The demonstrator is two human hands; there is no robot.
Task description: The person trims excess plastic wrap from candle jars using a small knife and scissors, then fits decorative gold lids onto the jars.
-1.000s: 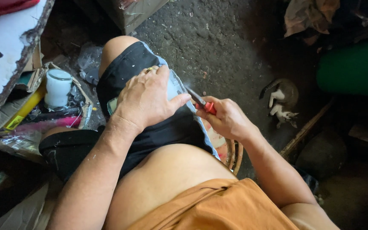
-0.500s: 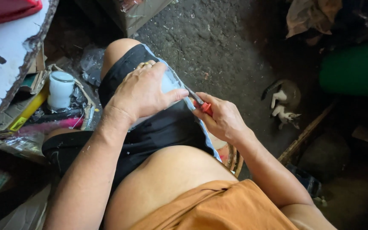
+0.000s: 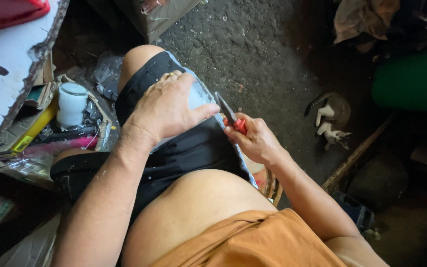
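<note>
On thigh, left hand (image 3: 169,106) pins pale sheet (image 3: 196,96), pliers (image 3: 229,114) in right hand (image 3: 255,141).

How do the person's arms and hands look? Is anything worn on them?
Both arms are bare to above the elbow, with no sleeves, gloves or watch visible. The left hand seems to carry a ring on one finger, though it is small and unclear. The right hand shows no ring.

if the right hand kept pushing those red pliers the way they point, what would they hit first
Most likely the left hand: the pliers in the right hand point up-left, tips beside its thumb over the pale blue sheet. Depth is unclear.
</note>
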